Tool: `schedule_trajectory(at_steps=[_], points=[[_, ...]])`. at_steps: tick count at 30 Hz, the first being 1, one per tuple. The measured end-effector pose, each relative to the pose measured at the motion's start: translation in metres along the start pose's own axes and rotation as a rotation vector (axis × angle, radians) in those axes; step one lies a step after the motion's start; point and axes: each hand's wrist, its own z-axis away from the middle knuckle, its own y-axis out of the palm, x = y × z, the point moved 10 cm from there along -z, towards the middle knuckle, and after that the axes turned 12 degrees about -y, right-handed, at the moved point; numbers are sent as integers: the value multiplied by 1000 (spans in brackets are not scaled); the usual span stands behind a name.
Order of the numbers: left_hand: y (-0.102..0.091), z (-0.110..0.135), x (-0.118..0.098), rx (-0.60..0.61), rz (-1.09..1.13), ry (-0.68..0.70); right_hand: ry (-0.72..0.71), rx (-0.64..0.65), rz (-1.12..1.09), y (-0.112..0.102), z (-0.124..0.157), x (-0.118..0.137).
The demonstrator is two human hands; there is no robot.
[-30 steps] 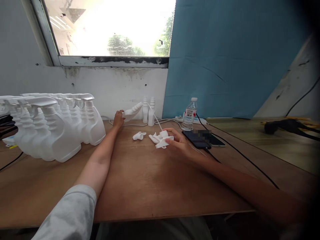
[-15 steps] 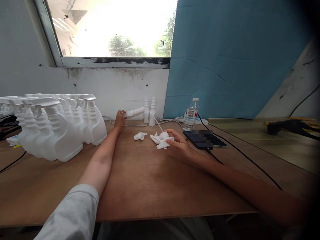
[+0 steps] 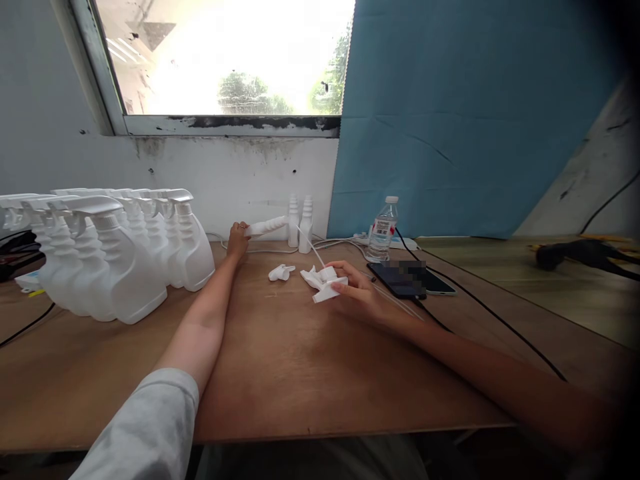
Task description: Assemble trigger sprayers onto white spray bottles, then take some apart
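Note:
My left hand [image 3: 238, 240] reaches to the far side of the wooden table [image 3: 280, 373] and is closed on a small white bottle [image 3: 266, 227] lying tilted on its side. Two more small white bottles [image 3: 299, 223] stand upright just beyond it by the wall. My right hand [image 3: 356, 288] is closed on a white trigger sprayer head [image 3: 326, 283] with a thin dip tube, among a small pile of the same heads. Another loose sprayer head [image 3: 280, 271] lies on the table between my hands.
Several large white spray bottles [image 3: 125, 257] stand in rows at the left. A clear water bottle [image 3: 382, 231] and two dark phones [image 3: 407, 279] with cables sit right of my right hand. A blue board leans behind them, a window above.
My left hand has tipped the small bottle lower and drawn it slightly toward me. My right hand has lifted a sprayer head a little off the pile.

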Motion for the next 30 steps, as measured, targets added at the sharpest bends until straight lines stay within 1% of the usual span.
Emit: schedule_trajectory(at_steps=[5,10,13,16,18,20,22,23,25,28,30], points=[[-1,1,-5,-8,7,16,18,-2,-35,1,0,-6],[-4,3,-17,18,24,73,58,-97,-207,-3,-3,-7],[-5,4,-34,61,31,139,116,-140,-291,-10,-10,-5],[-9,5,-58,97,37,197,142,-182,-349,-24,-26,3],[-12,5,-76,129,41,231,136,-207,-405,-34,-41,13],[-15,7,-93,174,43,259,107,-198,-458,-40,-57,29],[-17,8,-108,236,44,278,67,-142,-463,-43,-74,48],[-18,9,-114,281,43,285,39,-135,-444,-46,-82,58],[-21,13,-126,395,36,302,-31,-166,-372,-55,-95,76],[-24,26,-143,642,5,307,-171,-266,-197,-70,-107,99],[-27,40,-153,831,0,283,-259,-312,-74,-74,-110,111]])
